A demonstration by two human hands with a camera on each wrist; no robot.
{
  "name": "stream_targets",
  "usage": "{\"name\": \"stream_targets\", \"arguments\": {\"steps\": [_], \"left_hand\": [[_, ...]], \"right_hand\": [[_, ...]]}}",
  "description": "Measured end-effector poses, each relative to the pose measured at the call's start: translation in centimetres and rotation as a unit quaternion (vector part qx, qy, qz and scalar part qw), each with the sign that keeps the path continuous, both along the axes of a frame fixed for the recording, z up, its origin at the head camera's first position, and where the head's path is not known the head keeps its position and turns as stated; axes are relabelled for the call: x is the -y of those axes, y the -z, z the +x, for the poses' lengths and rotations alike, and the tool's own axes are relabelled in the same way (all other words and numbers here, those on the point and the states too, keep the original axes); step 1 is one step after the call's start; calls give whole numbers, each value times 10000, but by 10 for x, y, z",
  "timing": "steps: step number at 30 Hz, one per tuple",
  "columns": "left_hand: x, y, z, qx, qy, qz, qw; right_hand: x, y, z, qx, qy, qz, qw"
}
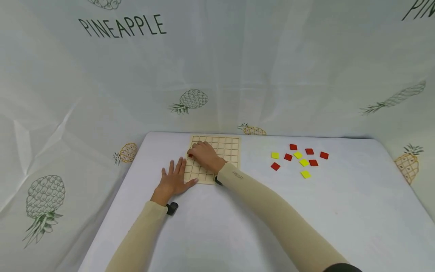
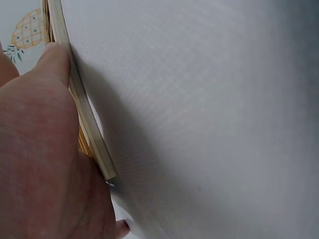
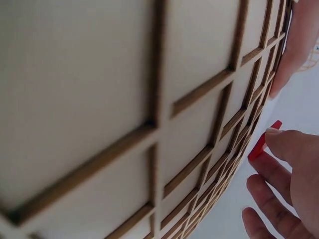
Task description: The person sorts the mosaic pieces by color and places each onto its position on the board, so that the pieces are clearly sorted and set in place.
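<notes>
A light wooden grid board (image 1: 231,149) with square cells lies at the far edge of the table. My right hand (image 1: 206,155) reaches over the board's left side. In the right wrist view its thumb and forefinger pinch a red square tile (image 3: 264,141) close over the cells, the other fingers loosely bent. My left hand (image 1: 174,182) rests flat at the board's left edge, fingers spread and thumb toward the near corner. In the left wrist view a finger lies along the board's side edge (image 2: 89,114).
Several loose red tiles (image 1: 309,151) and yellow tiles (image 1: 306,174) lie scattered on the white table (image 1: 238,234) right of the board. Behind the table hangs a white cloth (image 1: 217,68) printed with pineapples.
</notes>
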State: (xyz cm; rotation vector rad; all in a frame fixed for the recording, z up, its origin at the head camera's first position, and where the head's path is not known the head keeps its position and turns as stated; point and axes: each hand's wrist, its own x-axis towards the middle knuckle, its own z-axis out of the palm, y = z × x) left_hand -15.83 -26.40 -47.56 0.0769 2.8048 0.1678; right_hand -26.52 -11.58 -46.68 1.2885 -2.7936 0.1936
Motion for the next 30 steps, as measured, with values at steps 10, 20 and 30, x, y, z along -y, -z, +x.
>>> {"name": "stream_targets", "arguments": {"steps": [10, 20, 30], "left_hand": [[-1, 2, -1, -85, -23, 32, 10000], [-1, 2, -1, -40, -16, -3, 10000], [1, 4, -1, 64, -2, -53, 10000]], "right_hand": [[12, 2, -7, 149, 144, 149, 9997], [12, 6, -6, -24, 197, 470, 9987], [-10, -3, 5, -181, -219, 618, 9977]]}}
